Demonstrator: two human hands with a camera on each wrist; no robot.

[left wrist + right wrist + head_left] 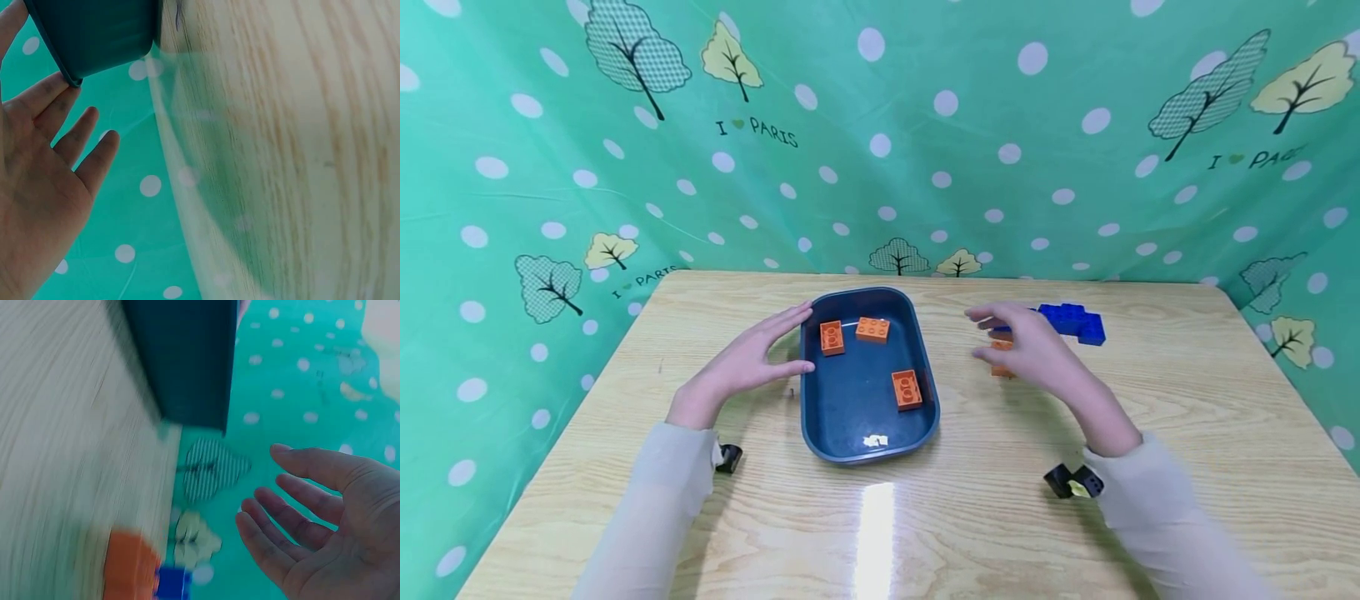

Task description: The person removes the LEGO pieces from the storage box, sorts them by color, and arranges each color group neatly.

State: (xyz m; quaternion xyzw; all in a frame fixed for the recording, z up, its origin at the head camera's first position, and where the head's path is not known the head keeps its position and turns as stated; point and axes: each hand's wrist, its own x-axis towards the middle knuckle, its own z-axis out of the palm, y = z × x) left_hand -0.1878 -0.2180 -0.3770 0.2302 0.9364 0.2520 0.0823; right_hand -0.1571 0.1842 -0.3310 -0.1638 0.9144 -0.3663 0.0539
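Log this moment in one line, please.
left hand: touching dark-blue rounded plastic tray | inside: three orange rectangular plastic bricks | right hand: empty, near orange and blue plastic bricks outside

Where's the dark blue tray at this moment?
In the head view, the dark blue tray stands near mid-frame on the table, between the left hand, which touches its left rim, and the right hand.

I see a big green cloth like a wall behind the table and on both sides. It has white dots, checked trees, yellow trees and words about Paris. The table is pale wood with wavy lines. Near me, a bright white light patch shines on it.
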